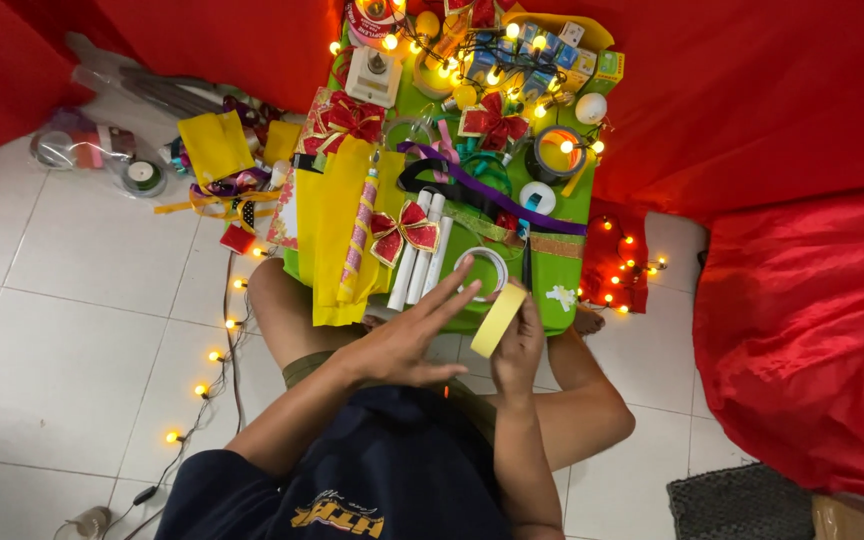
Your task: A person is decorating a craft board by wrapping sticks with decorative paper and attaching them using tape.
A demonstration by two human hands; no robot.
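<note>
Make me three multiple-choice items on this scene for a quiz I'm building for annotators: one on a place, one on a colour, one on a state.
1. Where does the white tape roll lie?
A. On the green tray
B. On the floor tiles
C. On the red cloth

2. What colour is the tape roll in the right hand?
A. Blue
B. Yellow
C. Black

3. How is the left hand?
A. Clenched in a fist
B. Open, fingers stretched out
C. Wrapped around a bow

Answers:
1 A: the white roll rests on the tray's near edge, just beyond the hands.
2 B: the roll pinched in the right hand is plain yellow.
3 B: the left hand's fingers are spread flat toward the yellow roll, gripping nothing.
</note>
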